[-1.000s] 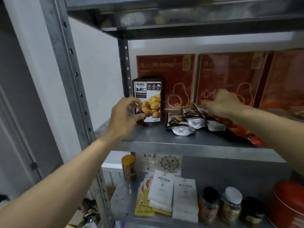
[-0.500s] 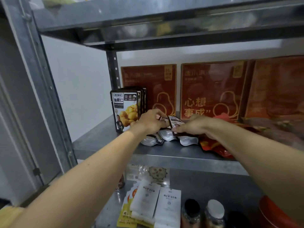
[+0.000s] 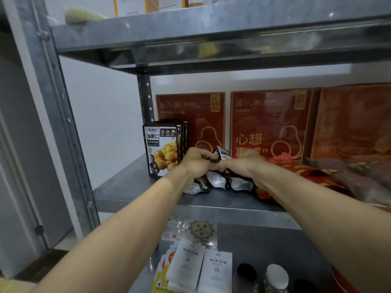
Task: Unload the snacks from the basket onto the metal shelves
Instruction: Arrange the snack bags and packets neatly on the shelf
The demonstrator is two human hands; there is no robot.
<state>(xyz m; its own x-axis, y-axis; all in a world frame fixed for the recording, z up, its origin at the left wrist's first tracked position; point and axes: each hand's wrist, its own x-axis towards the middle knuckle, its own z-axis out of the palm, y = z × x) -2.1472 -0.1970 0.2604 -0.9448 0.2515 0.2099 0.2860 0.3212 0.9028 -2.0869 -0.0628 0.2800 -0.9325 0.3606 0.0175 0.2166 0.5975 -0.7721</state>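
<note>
**Middle shelf** (image 3: pixel 131 187). The left hand (image 3: pixel 196 163) and right hand (image 3: pixel 245 163) meet above its centre, and both hold one small pouch (image 3: pixel 223 154) between them. Directly beneath the hands, a heap of pouches (image 3: pixel 218 181) lies flat on the shelf. Just left of the left hand, a row of packets (image 3: pixel 161 151) stands upright, one behind another, before the rear post (image 3: pixel 145 98). Behind the hands, three boxes (image 3: pixel 270 121) stand on edge, side by side along the wall. Right of the right hand, flat bags (image 3: pixel 306 170) lie overlapped, just beside the heap.

**Upper shelf** (image 3: pixel 211 32). It lies above the hands.

**Lower shelf** (image 3: pixel 264 240). It lies below the forearms and carries sachets (image 3: pixel 198 265) at left and jars (image 3: pixel 277 275) at right.
</note>
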